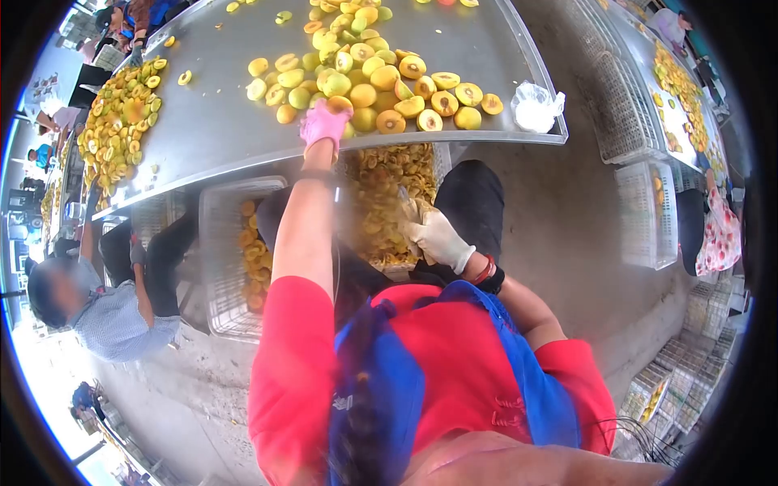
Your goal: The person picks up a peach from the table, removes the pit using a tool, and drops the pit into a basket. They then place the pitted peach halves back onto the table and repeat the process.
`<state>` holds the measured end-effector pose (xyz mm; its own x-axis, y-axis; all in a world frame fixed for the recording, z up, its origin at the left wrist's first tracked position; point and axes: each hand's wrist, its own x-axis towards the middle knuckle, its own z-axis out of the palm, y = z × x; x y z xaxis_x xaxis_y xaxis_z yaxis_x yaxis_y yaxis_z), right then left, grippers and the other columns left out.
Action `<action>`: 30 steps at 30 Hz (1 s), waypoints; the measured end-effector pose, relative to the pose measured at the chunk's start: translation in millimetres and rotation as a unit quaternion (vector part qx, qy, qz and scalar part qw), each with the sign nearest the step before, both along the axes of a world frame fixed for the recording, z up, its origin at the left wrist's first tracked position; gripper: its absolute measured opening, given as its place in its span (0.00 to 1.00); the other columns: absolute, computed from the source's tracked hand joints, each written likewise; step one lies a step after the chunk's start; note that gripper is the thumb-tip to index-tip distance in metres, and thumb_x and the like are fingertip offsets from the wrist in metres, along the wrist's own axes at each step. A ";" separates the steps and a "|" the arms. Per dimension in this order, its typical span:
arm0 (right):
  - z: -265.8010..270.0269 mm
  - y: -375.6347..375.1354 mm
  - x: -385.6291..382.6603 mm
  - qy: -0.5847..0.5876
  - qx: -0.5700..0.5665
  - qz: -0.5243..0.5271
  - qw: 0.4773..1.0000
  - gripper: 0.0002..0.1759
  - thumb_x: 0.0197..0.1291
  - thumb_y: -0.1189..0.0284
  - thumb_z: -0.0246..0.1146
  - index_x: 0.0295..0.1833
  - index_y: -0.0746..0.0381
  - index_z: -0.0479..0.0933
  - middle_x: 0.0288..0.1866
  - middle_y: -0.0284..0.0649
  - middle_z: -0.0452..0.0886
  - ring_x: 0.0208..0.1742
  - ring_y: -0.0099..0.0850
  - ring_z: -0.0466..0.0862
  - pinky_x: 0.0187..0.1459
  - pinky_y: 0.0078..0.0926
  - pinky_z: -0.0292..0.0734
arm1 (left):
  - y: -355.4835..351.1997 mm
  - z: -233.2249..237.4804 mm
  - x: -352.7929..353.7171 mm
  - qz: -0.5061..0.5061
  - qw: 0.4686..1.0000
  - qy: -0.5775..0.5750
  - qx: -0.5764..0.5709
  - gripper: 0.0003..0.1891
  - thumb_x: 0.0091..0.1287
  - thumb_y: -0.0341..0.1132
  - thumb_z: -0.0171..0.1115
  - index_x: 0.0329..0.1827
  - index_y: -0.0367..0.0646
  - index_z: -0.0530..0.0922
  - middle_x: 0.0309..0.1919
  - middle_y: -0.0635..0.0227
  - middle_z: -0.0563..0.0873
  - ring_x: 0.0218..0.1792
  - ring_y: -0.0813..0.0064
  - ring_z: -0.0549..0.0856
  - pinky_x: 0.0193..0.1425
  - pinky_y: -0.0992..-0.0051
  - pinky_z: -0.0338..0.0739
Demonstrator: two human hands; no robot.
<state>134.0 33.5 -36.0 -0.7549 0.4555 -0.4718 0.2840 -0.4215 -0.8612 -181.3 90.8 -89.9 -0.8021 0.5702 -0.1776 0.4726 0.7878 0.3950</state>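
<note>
My left hand [322,123], in a pink glove, reaches over the near edge of the metal table [219,105] into a pile of yellow-green fruit [362,77]. Its fingers curl against an orange-yellow fruit [339,104] at the pile's front. Many fruits there are cut in half, showing brown centres. My right hand [433,235], in a white glove, is closed above a crate of fruit pieces [393,174] between my knees. A thin greyish tip shows at its fingers; what it holds is too small to name.
A crumpled white plastic bag [535,107] lies at the table's right corner. Another fruit pile [126,121] is at the left, near a seated co-worker [121,316]. A white crate [231,259] stands left of my legs; stacked crates [624,113] and another table line the right.
</note>
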 end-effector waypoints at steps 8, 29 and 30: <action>1.8 0.4 -8.4 -0.037 0.024 0.024 0.999 0.16 0.65 0.74 0.62 0.57 0.64 0.71 0.30 0.31 0.76 0.23 0.22 0.74 0.25 0.25 0.71 | -3.2 -24.1 -2.0 -0.008 0.970 -0.084 0.230 0.36 0.55 0.49 0.77 0.63 0.41 0.73 0.58 0.54 0.83 0.60 0.52 0.80 0.64 0.60 0.75; 23.4 1.5 3.3 0.176 -0.020 -0.189 0.966 0.13 0.72 0.70 0.64 0.57 0.60 0.73 0.43 0.33 0.82 0.38 0.23 0.82 0.36 0.22 0.79 | -118.3 63.0 172.3 -0.201 0.781 -0.351 0.475 0.21 0.68 0.34 0.69 0.63 0.41 0.77 0.55 0.60 0.84 0.58 0.69 0.81 0.61 0.69 0.78; 28.1 -2.4 3.7 0.150 -0.053 -0.160 0.974 0.12 0.73 0.71 0.63 0.58 0.60 0.73 0.44 0.32 0.82 0.38 0.21 0.82 0.35 0.19 0.78 | -116.9 61.6 179.6 -0.172 0.730 -0.412 0.517 0.21 0.69 0.33 0.67 0.64 0.39 0.76 0.55 0.61 0.84 0.58 0.69 0.81 0.61 0.70 0.79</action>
<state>137.7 31.2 -7.9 -0.6944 0.6501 -0.3086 -0.1347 -0.5387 -0.8317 -1.8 -26.1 -28.3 -0.4437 0.8838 0.1486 -0.1628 -0.2425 0.9564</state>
